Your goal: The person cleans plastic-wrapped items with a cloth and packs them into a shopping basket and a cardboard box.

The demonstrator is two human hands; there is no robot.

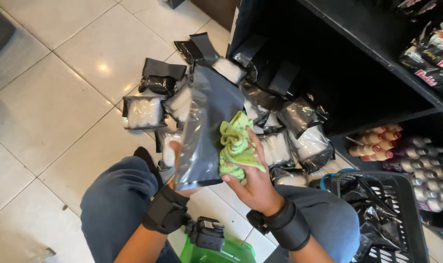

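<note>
Flat glossy grey plastic pouch [202, 131] (upright, creased) is gripped from behind by left hand [178, 187]; crumpled green microfibre cloth [236, 145] is pressed against it by closed right hand [255, 182].

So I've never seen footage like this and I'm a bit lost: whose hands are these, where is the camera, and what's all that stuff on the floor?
The camera sits on a person's head and looks down, so you see their own two arms, each with a black wrist strap, and their knees in blue trousers. The left hand holds up a flat grey pouch from behind. The right hand presses a green cloth against the pouch's front. On the tiled floor beyond lies a heap of black and clear packets filled with something white. To the right stands a dark shelf unit with bottles low down, and a black basket beside the knee.
</note>
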